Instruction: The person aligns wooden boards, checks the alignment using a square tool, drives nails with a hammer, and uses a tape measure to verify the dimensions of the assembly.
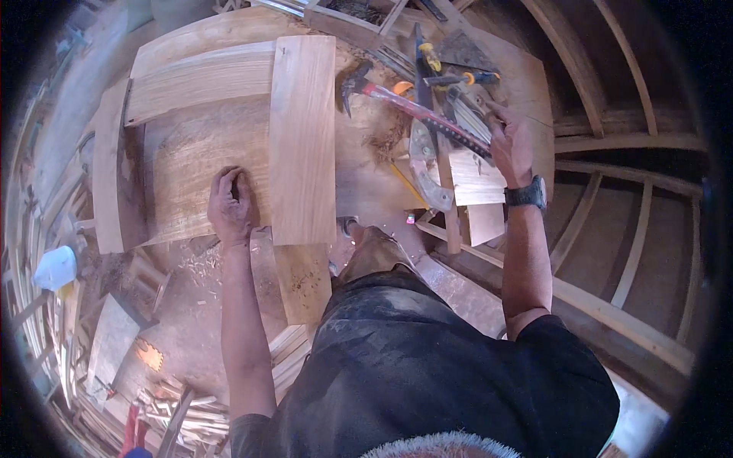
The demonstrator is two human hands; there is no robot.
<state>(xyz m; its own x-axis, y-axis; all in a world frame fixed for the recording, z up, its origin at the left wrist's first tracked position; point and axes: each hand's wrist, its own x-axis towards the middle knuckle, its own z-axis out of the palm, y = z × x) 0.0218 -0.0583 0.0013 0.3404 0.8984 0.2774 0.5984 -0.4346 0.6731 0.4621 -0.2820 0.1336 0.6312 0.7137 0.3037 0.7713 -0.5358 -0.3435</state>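
My left hand (230,206) is over the worktable, inside a frame of wooden boards. Its fingers curl toward the thumb, and whatever they may hold is hidden. Beside it lies a wide, pale upright board (303,137), across the end of another board (202,80). My right hand (511,145), with a dark watch at the wrist, is among the tools on the right. Its fingers are bent around something I cannot make out, beside a slim silvery tool (467,109). A claw hammer (416,111) with a red and black handle lies with its handle end close to that hand.
Yellow-handled tools (462,79) and a curved grey metal piece (422,156) lie on the right of the table. A third board (118,172) stands at the left. Wood strips and shavings litter the floor, near a white container (56,267). Wooden framing (626,229) runs along the right.
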